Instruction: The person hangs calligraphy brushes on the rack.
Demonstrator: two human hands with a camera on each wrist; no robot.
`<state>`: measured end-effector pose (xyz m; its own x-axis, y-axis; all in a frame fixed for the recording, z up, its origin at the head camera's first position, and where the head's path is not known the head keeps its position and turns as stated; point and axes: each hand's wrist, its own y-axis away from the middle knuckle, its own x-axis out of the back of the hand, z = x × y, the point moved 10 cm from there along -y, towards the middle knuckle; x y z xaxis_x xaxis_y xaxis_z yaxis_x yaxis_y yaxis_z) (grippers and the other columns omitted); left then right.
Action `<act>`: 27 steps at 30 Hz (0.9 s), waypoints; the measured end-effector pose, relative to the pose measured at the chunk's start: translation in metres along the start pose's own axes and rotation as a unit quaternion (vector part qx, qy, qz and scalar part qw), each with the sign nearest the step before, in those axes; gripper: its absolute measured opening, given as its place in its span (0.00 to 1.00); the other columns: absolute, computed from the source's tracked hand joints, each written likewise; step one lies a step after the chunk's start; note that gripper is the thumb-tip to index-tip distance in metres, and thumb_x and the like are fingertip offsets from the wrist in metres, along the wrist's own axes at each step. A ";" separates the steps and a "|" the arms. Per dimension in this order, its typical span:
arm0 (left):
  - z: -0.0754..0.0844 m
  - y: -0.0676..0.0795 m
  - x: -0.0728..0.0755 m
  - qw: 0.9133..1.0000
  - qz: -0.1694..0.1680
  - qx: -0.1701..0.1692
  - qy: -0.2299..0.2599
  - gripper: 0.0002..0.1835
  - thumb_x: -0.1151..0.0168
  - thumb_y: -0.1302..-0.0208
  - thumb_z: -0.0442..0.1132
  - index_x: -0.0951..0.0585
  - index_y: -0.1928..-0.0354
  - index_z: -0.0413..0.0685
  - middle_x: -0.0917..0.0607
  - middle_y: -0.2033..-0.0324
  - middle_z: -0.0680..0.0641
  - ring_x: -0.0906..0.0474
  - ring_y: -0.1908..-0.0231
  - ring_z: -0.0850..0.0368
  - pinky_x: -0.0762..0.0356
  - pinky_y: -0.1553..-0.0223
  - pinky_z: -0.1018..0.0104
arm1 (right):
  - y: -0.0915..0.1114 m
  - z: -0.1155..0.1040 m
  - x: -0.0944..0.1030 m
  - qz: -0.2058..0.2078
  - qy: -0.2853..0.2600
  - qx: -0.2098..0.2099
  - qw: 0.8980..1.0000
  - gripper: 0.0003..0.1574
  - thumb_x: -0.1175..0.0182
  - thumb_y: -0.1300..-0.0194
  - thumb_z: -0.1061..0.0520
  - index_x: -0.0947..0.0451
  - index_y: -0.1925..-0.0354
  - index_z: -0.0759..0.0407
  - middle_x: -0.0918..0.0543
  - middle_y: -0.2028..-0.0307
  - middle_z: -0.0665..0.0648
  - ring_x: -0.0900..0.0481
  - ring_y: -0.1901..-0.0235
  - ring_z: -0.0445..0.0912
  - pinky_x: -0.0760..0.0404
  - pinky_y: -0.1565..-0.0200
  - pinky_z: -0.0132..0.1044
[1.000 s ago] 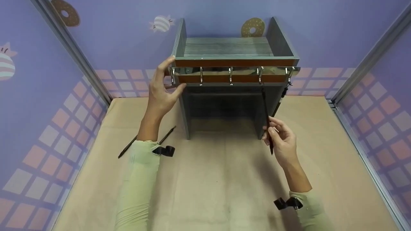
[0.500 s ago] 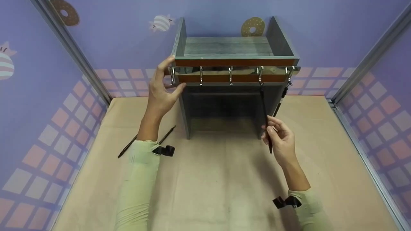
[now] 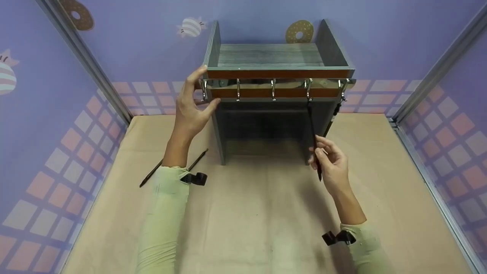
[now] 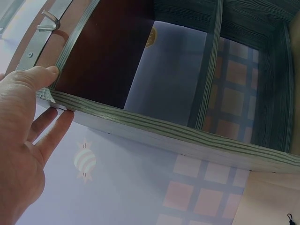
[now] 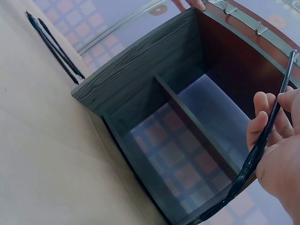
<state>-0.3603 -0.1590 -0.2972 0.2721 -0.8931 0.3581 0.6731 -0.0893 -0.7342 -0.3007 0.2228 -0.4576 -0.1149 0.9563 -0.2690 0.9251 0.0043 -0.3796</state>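
Note:
A small grey wooden shelf (image 3: 266, 57) stands with a metal hook rail (image 3: 257, 83) across its reddish-brown front board. My left hand (image 3: 192, 108) grips the shelf's left front corner, thumb on the front and fingers at the side. My right hand (image 3: 331, 161) pinches a slim dark calligraphy brush (image 3: 312, 125) between thumb and fingers, pointed end downward. The brush's upper end is at the second hook from the right (image 3: 309, 89); whether its loop is over the hook cannot be told. Another brush (image 3: 335, 114) hangs from the rightmost hook (image 3: 344, 90).
Two more dark brushes, one at the near left (image 3: 150, 174) and its neighbour (image 3: 198, 160), lie on the beige tabletop (image 3: 243, 213), partly behind the left forearm. Patterned purple walls (image 3: 148, 45) with metal corner posts enclose the table at the back and sides.
My right hand has moved slightly up and left. The brush's upper end has shifted left, in line with the hook. My left hand and the shelf stay put.

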 end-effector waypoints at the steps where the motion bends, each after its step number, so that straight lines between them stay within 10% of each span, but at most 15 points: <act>1: 0.000 0.000 0.000 1.000 0.000 0.002 0.000 0.40 0.24 0.28 0.32 0.31 0.18 0.40 0.26 0.19 0.35 0.19 0.43 0.49 0.04 0.47 0.51 | -0.001 0.001 0.000 0.001 0.000 -0.003 1.000 0.22 0.44 0.14 0.66 0.14 0.34 0.49 0.11 0.56 0.49 0.13 0.67 0.38 0.18 0.68 0.26; 27: 0.001 0.000 0.000 1.000 0.001 0.005 0.016 0.40 0.24 0.28 0.31 0.32 0.18 0.39 0.26 0.19 0.34 0.16 0.42 0.47 0.04 0.46 0.54 | -0.004 0.033 -0.002 0.015 0.047 -0.040 0.998 0.20 0.42 0.15 0.67 0.15 0.34 0.53 0.09 0.53 0.51 0.06 0.57 0.41 0.10 0.51 0.33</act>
<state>-0.3600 -0.1585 -0.2971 0.2510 -0.9073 0.3372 0.6793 -0.0831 -0.7292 -0.3157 0.2108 -0.4846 -0.0551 0.9797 -0.1929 0.9539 -0.0054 -0.3002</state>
